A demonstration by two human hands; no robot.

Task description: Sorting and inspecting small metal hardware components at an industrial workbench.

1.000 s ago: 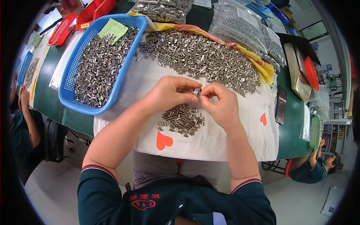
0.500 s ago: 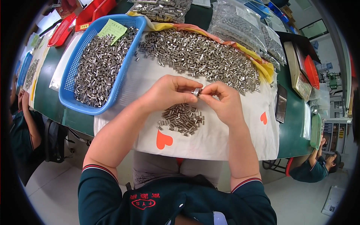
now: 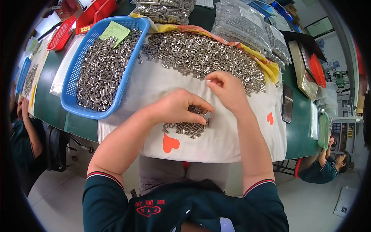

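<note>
**Silver on white, ringed by blue, red and green**

The small metal sleeves are shiny silver-grey. They lie on a white cloth printed with orange-red hearts. At far left stands a blue mesh basket holding a pale green slip. The table is dark green. Red trays sit far left. A yellow cloth edge shows at right. The sleeves are dark teal with red-and-white cuffs.

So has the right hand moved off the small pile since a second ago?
Yes. The right hand has gone up the white cloth, away from the small pile, to the big heap of metal pieces.
</note>
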